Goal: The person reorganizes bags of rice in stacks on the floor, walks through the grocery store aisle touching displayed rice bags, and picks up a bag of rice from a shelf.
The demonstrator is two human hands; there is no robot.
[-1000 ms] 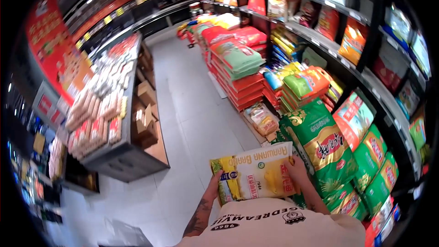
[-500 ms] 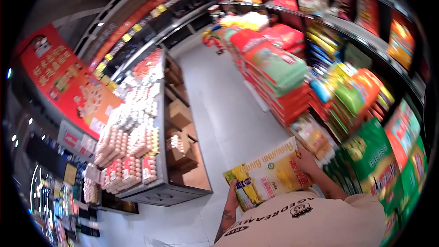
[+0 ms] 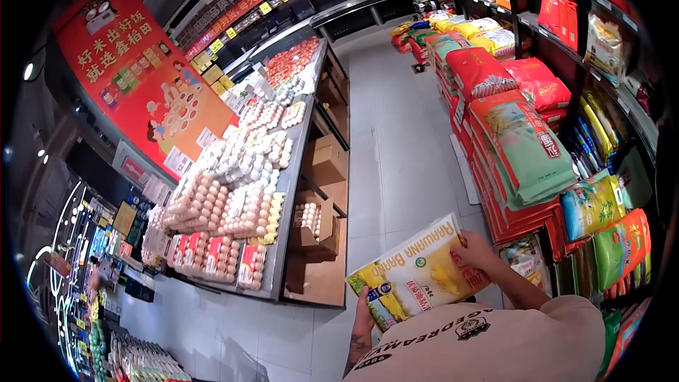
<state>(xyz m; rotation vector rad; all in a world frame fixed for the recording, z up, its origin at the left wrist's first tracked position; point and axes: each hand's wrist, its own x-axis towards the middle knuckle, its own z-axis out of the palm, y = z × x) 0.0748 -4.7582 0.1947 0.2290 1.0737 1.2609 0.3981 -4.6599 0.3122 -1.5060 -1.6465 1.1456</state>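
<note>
A yellow and white bag printed "Arawana Brand" is held in front of my light shirt, its lettering running along the upper edge. My left hand grips its left side, the thumb on the front and the other fingers hidden. At the bag's right side, my right hand is closed on the edge. The bag is tilted, its right end higher in view than its left.
On the left, a display table holds many eggs, with cardboard boxes on shelves beneath. A red sign stands behind it. Right of the grey floor aisle are stacked rice bags and wall shelves.
The view has turned left, so the egg table and red sign take up more of it and the green bags at right have mostly left it. Both hands still hold the bag.
</note>
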